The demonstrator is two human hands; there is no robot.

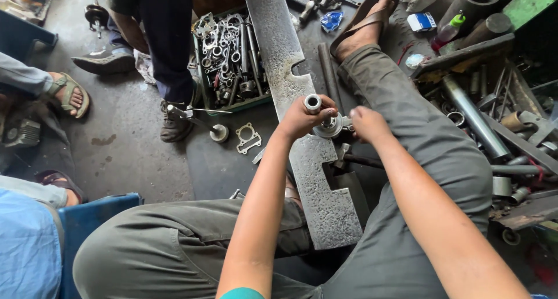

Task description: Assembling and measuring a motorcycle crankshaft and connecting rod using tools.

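Metal sleeve (313,103) gripped in left hand (302,118); right hand (367,123) beside, over steel plate (314,177).

A silver sleeve (313,103) and a grey steel part (329,126) are seen over a mottled grey plate (317,177). Olive trousers (174,246), a blue stool (87,217) and a green tray (244,105) are shown.

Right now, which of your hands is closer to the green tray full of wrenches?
Left. The left hand, holding a short metal tube, sits just right of the green tray. The right hand is farther away, beyond the round metal part between the hands.
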